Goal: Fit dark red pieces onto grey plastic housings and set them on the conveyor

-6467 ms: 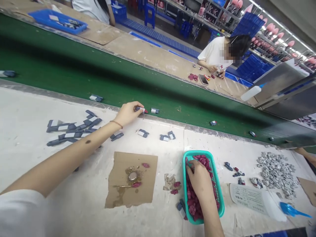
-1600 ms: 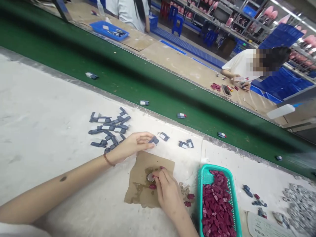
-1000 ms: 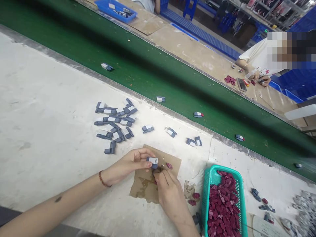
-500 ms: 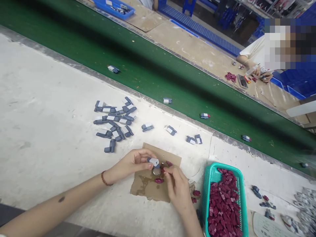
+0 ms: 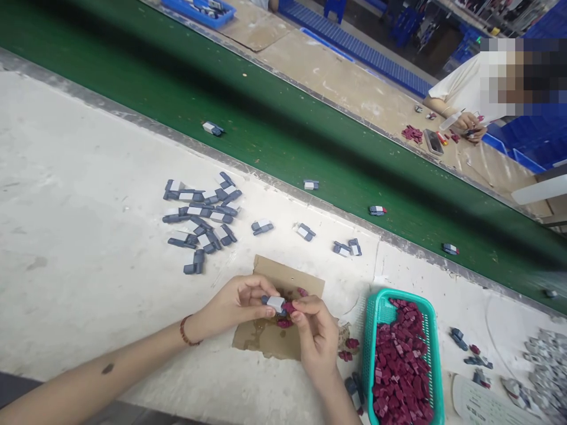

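Above a stained piece of cardboard (image 5: 287, 273), my left hand (image 5: 241, 307) is closed on a small grey-and-white plastic part (image 5: 275, 303). The fingers of my right hand (image 5: 316, 330) pinch a small dark-red plastic piece (image 5: 289, 307) against the right end of that part. Both pieces touch. The bottle-cap-like round dish on the cardboard is hidden behind my hands. Two loose dark-red pieces lie on the cardboard, one of them (image 5: 302, 291) behind my right fingers. To the right stands a green basket (image 5: 367, 354) filled with dark-red pieces.
Several grey-and-white parts (image 5: 199, 211) lie grouped on the white table (image 5: 88, 236). Beyond runs a green conveyor belt (image 5: 274, 136) carrying spaced-out parts. At right lie a heap of pale grey pieces (image 5: 547, 366) and a white bottle (image 5: 476, 401). A co-worker (image 5: 465, 88) works across the belt.
My left hand went from the belt to the cardboard with a grey-and-white part. My right hand left the basket, worked at the round dish, then brought a dark-red piece against that part. Belt parts shifted right.
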Motion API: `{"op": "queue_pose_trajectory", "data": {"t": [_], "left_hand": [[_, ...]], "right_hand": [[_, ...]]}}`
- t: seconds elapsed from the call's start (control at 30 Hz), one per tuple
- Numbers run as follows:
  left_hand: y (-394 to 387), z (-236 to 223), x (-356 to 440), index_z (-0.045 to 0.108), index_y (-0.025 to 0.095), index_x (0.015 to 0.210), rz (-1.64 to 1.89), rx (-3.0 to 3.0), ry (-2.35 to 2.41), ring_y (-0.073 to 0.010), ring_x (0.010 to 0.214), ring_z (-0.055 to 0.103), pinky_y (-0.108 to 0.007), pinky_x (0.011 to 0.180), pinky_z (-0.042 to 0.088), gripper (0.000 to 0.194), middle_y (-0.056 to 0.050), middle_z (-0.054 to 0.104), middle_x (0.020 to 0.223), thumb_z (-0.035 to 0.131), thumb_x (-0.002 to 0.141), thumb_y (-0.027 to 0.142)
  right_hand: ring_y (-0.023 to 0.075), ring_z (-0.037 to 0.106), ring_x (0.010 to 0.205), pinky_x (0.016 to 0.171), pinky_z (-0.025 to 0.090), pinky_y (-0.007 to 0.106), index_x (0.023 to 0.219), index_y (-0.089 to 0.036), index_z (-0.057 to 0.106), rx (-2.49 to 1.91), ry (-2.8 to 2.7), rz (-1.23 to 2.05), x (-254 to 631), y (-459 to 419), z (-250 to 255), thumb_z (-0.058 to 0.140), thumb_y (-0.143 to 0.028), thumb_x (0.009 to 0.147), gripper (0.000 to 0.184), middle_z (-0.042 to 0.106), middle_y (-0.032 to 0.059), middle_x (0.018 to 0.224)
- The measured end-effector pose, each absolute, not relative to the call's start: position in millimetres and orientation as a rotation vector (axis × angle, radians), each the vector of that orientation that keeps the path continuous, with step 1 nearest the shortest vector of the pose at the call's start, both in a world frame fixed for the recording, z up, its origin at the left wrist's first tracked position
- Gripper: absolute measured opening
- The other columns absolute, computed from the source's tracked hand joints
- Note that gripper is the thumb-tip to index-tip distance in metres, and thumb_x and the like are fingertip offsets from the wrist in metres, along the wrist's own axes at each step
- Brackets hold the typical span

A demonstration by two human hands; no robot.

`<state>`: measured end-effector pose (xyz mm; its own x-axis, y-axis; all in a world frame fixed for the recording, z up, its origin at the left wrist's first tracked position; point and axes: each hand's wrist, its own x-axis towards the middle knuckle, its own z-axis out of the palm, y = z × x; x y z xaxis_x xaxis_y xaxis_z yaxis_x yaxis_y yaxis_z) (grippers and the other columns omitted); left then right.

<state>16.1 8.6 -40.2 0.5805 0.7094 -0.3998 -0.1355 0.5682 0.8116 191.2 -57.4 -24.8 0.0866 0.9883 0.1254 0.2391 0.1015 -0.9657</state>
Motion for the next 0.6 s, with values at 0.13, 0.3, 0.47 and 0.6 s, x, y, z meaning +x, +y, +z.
{"op": "queue_pose_trajectory", "data": {"t": [0.13,0.3,0.47,0.6], "left_hand": [[5.6,-40.2,17.5,0.066,0.017,0.077,0.591,0.874,0.833,-0.0191,0.074,0.071,-0.03,0.07,0.06,0.027,-0.004,0.075,0.079,0.083,0.063,0.031],[5.1,-35.3,18.3,0.067,0.017,0.075,0.602,0.961,0.907,-0.0192,0.069,0.07,-0.029,0.065,0.06,0.024,-0.004,0.074,0.077,0.082,0.063,0.031],[6.5,-25.0,19.7,0.067,0.018,0.071,0.629,1.086,0.946,-0.0209,0.07,0.07,-0.029,0.065,0.06,0.02,-0.005,0.075,0.077,0.081,0.062,0.03],[4.7,-24.4,18.5,0.069,0.02,0.071,0.626,1.179,0.961,-0.0223,0.069,0.071,-0.028,0.063,0.059,0.018,-0.006,0.075,0.077,0.08,0.063,0.031]], "right_hand": [[0.0179,0.067,0.079,0.076,0.055,0.032,0.094,-0.021,0.063,-1.322,-1.502,0.825,189.5,-56.5,-23.3,0.05,-0.015,0.093,0.014,0.07,0.0051,0.083],[0.0169,0.068,0.078,0.072,0.055,0.028,0.091,-0.021,0.063,-1.305,-1.605,0.763,189.5,-55.7,-19.3,0.048,-0.007,0.09,0.02,0.071,0.0054,0.083],[0.0174,0.07,0.076,0.07,0.056,0.026,0.092,-0.021,0.066,-1.428,-1.457,0.917,193.7,-58.0,-14.3,0.057,-0.018,0.089,0.011,0.074,0.0045,0.084],[0.0182,0.069,0.075,0.072,0.056,0.029,0.084,-0.019,0.068,-1.368,-1.424,0.851,192.0,-61.3,-10.0,0.058,-0.023,0.09,0.012,0.073,0.0056,0.079]]}}
